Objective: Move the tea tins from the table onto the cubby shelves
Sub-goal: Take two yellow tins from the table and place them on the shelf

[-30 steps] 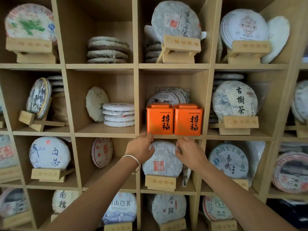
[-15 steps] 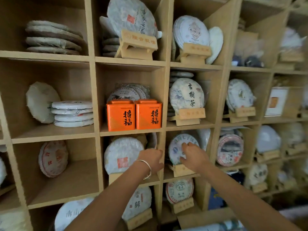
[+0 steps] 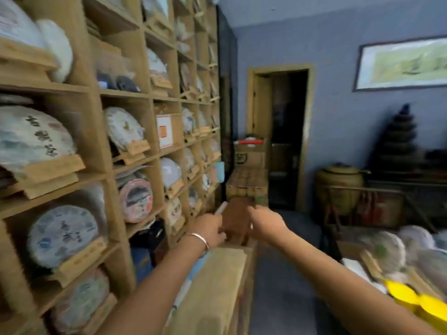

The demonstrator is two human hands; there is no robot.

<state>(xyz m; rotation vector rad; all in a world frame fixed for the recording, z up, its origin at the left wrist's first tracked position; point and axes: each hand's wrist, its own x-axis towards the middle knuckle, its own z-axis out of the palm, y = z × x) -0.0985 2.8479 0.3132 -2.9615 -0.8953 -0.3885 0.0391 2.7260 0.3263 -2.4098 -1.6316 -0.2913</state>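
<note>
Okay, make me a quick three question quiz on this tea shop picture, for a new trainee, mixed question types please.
1. True or false: both hands are holding orange tea tins.
2. The bracelet is on which arm? A) left B) right
3. On which side of the picture are the yellow objects?

Key
1. False. The left hand and right hand reach forward with no tin in them; no orange tin shows.
2. A
3. The lower right, across from the cubby shelves; they are too blurred to identify.
</note>
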